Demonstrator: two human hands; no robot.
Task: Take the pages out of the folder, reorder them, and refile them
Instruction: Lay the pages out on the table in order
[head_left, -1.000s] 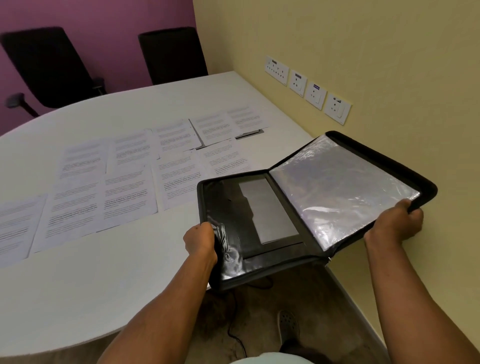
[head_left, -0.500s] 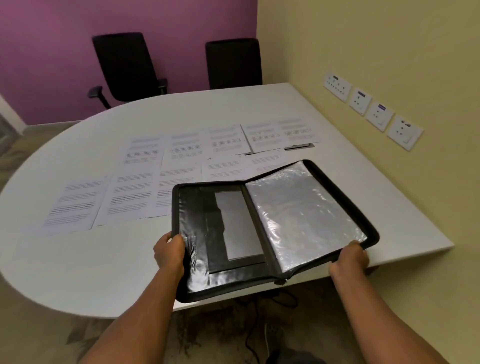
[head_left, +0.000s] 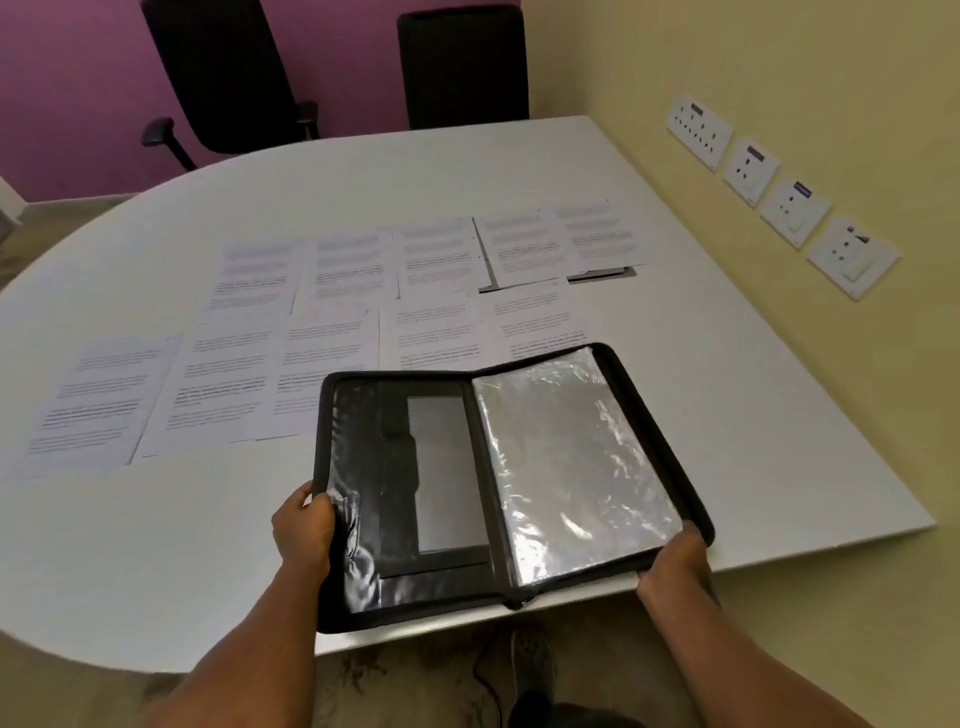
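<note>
from the head camera, the black folder (head_left: 498, 483) was lying open over the near edge of the white table (head_left: 156, 545). the left hand (head_left: 304, 525) gripped its left edge, with the thumb curled over the shiny pocket. the right hand (head_left: 675, 558) gripped the near right corner, next to the clear sleeves (head_left: 571, 467). the printed pages (head_left: 332, 322) were spread flat in two rows behind the folder. two black chairs (head_left: 462, 62) stood at the far side.

Your left hand (head_left: 304, 530) grips the folder's (head_left: 405, 603) left edge; right hand (head_left: 675, 564) grips its near right corner, both forearms extended.
</note>
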